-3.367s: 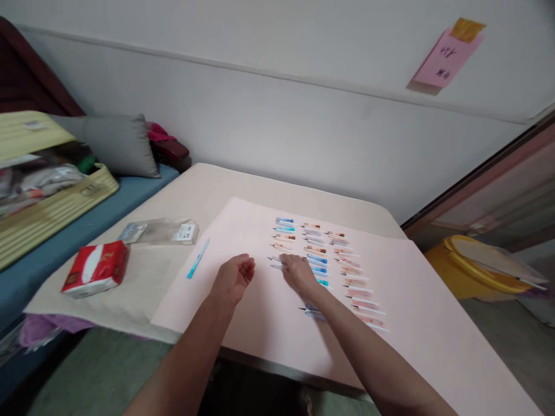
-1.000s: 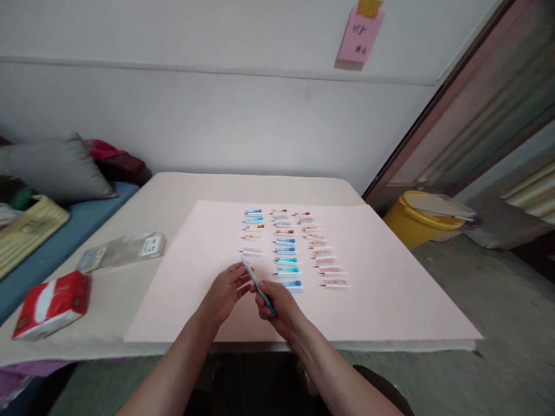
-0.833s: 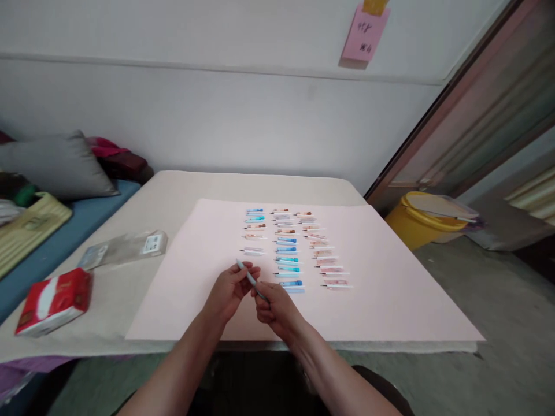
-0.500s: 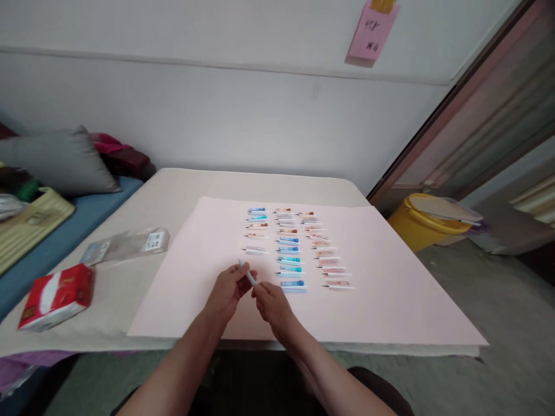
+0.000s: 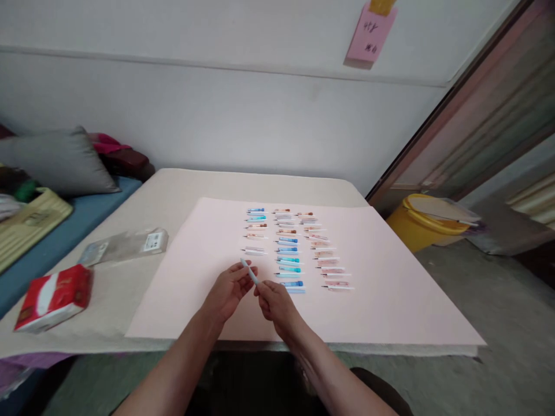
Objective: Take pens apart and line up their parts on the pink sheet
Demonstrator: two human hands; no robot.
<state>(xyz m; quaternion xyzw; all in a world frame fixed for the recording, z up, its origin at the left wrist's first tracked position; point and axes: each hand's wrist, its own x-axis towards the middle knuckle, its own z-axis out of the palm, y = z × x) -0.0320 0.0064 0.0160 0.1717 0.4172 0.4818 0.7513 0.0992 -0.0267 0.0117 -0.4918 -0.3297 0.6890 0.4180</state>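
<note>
Both my hands meet over the near middle of a pale pink sheet [image 5: 390,294]. A thin light-blue pen [image 5: 250,271] runs between them. My left hand [image 5: 229,289] pinches its far part and my right hand [image 5: 277,303] pinches its near end. Just beyond my hands lie three columns of small pen parts [image 5: 288,248], blue and orange-pink, laid in neat rows on the sheet.
The sheet lies on a beige table [image 5: 182,190]. At its left sit a red tissue pack [image 5: 52,297] and a clear plastic packet [image 5: 125,245]. A blue bed with a grey pillow [image 5: 56,162] is further left, a yellow bucket [image 5: 422,222] at right.
The blue pen that lay on the sheet at left is now held between both hands. Over the last second my right hand slid down to its near end.
</note>
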